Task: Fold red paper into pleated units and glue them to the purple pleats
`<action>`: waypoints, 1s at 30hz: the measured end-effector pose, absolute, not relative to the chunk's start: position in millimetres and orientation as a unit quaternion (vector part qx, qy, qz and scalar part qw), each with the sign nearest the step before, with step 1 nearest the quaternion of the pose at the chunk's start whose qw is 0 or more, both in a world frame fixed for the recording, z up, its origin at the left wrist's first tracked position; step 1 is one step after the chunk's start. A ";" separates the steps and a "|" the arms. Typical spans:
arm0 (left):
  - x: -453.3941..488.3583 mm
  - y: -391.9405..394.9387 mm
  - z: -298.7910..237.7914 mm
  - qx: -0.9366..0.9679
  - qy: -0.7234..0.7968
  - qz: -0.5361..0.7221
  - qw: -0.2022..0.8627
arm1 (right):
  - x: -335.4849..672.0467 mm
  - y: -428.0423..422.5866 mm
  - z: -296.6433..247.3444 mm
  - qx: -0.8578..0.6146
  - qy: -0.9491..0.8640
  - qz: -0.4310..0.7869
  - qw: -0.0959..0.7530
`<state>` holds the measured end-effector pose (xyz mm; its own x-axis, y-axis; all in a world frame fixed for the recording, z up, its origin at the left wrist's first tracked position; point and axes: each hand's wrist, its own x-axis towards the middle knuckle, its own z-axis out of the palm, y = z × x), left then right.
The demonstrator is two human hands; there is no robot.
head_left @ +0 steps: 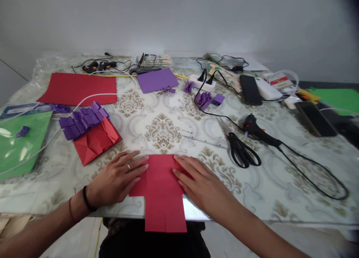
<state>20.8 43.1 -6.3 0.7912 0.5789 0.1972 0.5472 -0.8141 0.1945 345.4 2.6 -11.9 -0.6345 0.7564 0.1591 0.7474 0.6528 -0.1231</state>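
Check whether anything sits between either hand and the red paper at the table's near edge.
Nothing visible does. The left hand and right hand both touch the red paper directly; the scissors and glue gun lie farther right.

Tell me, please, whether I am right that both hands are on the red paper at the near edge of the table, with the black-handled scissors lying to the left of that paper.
Not quite: the head view shows the black-handled scissors to the right of the red paper. The left hand and right hand are indeed on that paper, at the table's near edge.
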 end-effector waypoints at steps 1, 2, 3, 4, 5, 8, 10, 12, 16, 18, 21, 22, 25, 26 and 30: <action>20.2 42.9 -6.5 0.945 0.294 0.128 0.062 | 346.4 1.5 -12.5 -0.416 -0.904 0.016 0.093; 19.7 42.5 -6.7 0.945 0.291 0.133 0.061 | 347.1 0.7 -12.5 -0.416 -0.905 0.010 0.090; 19.5 41.9 -6.9 0.945 0.290 0.138 0.060 | 347.4 0.2 -11.7 -0.417 -0.905 0.006 0.089; 19.9 41.2 -7.1 0.944 0.290 0.145 0.061 | 347.3 0.2 -10.3 -0.418 -0.904 0.007 0.090; 21.0 40.7 -7.2 0.941 0.294 0.155 0.064 | 346.7 0.8 -8.4 -0.420 -0.902 0.012 0.094; 31.3 42.6 -6.8 0.914 0.349 0.184 0.091 | 342.3 6.7 -2.1 -0.432 -0.891 0.060 0.125; 43.4 47.2 -6.2 0.882 0.418 0.190 0.106 | 338.1 13.6 -0.6 -0.443 -0.877 0.107 0.152; 56.9 52.7 -5.4 0.865 0.458 0.168 0.115 | 333.9 21.1 -3.1 -0.456 -0.860 0.148 0.175; 77.4 57.2 -2.8 0.847 0.491 0.130 0.156 | 328.9 32.5 -11.7 -0.513 -0.805 0.201 0.222; 81.9 55.7 0.1 0.823 0.515 0.134 0.199 | 328.9 35.7 -10.4 -0.549 -0.770 0.230 0.229; 82.2 53.9 7.4 0.749 0.545 0.173 0.334 | 331.4 39.5 2.2 -0.584 -0.716 0.308 0.224; 81.2 54.2 10.5 0.718 0.546 0.198 0.384 | 332.5 40.8 8.0 -0.589 -0.693 0.350 0.225; 76.7 57.9 22.0 0.637 0.529 0.276 0.488 | 335.2 44.1 25.1 -0.576 -0.616 0.469 0.262; 74.8 59.7 26.2 0.620 0.524 0.288 0.508 | 335.5 45.0 30.1 -0.570 -0.594 0.492 0.283; 66.0 67.2 41.9 0.619 0.530 0.266 0.515 | 332.7 47.6 48.2 -0.565 -0.564 0.500 0.336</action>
<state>66.0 67.2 41.9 0.2977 0.9297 -0.2170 0.3822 0.0922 0.9195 332.7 47.6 48.2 -0.1366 0.9731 -0.1856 0.3006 -0.1378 -0.9437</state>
